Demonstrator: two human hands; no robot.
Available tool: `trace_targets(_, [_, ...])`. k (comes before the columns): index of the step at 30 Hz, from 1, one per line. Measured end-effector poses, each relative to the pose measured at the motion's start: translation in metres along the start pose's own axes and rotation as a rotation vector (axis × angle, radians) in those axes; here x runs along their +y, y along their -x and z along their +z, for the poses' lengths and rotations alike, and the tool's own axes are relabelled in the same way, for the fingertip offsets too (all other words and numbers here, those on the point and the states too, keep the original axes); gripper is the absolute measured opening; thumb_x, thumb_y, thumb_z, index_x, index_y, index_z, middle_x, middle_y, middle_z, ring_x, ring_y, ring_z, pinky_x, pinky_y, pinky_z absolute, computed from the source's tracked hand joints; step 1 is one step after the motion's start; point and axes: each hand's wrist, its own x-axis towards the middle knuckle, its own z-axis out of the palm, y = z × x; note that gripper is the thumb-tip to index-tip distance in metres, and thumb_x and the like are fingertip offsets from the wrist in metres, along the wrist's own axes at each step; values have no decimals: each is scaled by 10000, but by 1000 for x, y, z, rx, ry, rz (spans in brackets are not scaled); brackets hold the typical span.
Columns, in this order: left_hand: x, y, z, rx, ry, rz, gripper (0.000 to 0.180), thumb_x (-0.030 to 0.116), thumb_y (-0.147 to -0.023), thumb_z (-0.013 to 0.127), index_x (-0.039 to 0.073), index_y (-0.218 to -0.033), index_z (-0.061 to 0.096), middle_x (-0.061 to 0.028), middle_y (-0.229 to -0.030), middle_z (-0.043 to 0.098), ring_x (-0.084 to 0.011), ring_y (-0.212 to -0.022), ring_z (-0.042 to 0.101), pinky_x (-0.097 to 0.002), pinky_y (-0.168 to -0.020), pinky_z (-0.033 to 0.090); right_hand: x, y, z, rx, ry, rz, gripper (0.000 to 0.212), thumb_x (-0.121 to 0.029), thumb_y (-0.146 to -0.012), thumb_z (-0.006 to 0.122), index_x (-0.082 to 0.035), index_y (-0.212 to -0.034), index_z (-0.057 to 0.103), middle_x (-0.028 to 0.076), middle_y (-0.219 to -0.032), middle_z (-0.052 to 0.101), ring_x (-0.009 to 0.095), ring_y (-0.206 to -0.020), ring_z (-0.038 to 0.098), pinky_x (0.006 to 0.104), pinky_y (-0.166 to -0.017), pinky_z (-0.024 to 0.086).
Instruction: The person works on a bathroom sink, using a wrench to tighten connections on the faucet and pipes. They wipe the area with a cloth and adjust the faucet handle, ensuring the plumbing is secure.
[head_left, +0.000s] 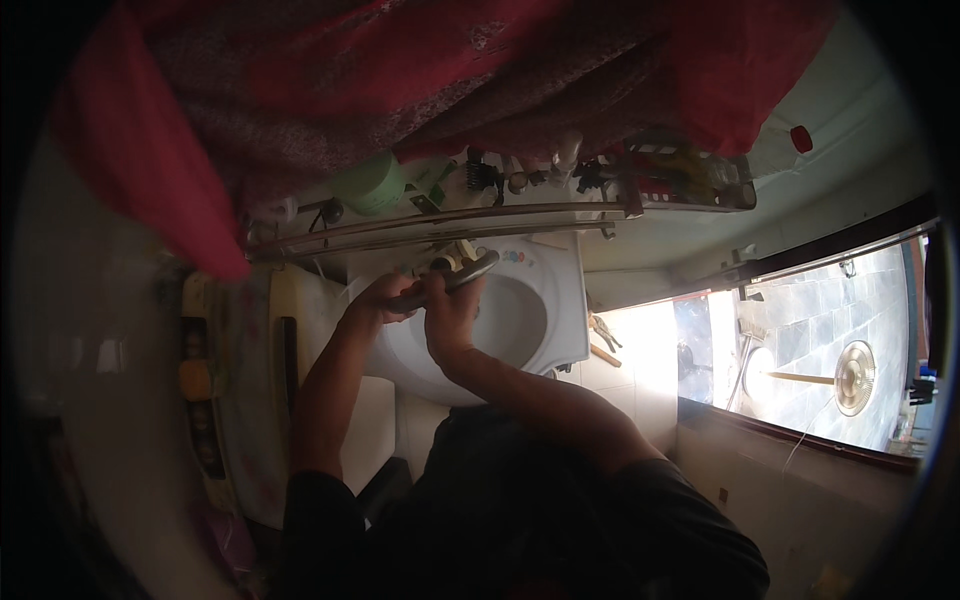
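Above a white washbasin [561,320], a long grey object with a rounded end [478,271] is held at a slant, its right end higher in the picture. Its exact kind cannot be made out in the dim light. My left hand [384,295] is closed at its left end. My right hand [452,312] has its fingers wrapped round the middle, close beside the left. Just behind the object is a pale tap-like fitting [458,250], partly covered by it. The fingers' undersides are hidden.
Metal rails [440,222] run behind the basin, below a shelf holding a green cup [368,184], small bottles and a basket [690,178]. Red cloth [400,80] hangs overhead. A washing machine [243,340] stands at left; a bright doorway with a fan [855,378] is at right.
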Motion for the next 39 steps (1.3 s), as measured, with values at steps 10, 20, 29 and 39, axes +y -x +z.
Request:
trace_targets(10, [33,62,21,-50,-852,583,448,373,-1032,546,-38,-1114,704,-120,-872,698,-233,-864,670,-376,-823,509,-55,4,-7,-147,113,56,206,-62,-965,594,54,-1135,608,114,-1004,681,189,-892,667,310,-759,515])
trace_targets(20, [21,120,144,363,-1438,889,343,344,-881,775,30,-927,643,-138,-791,670,-305,-755,685,-439,-657,540,-26,-87,-139,-700,978,-267,752,-193,-820,825,-2,-1444,453,234,-1426,513,374,-1369,480,489,-1144,388])
trace_targets(29, [0,74,218,546,-1460,983,511,487,-826,802,14,-866,614,-155,-747,647,-310,-707,672,-428,-599,515,1,-176,-94,-1178,1338,-247,457,-208,-765,753,-22,-1179,695,209,-1060,707,386,-1051,659,485,-931,502])
trace_targets(39, [-8,56,227,819,-1456,1125,535,546,-800,808,85,-684,563,-76,-572,555,-263,-501,585,-387,-501,466,48,-190,-117,-892,1097,-568,322,-156,-795,719,-29,-1091,714,247,-1053,696,444,-1013,653,507,-882,503])
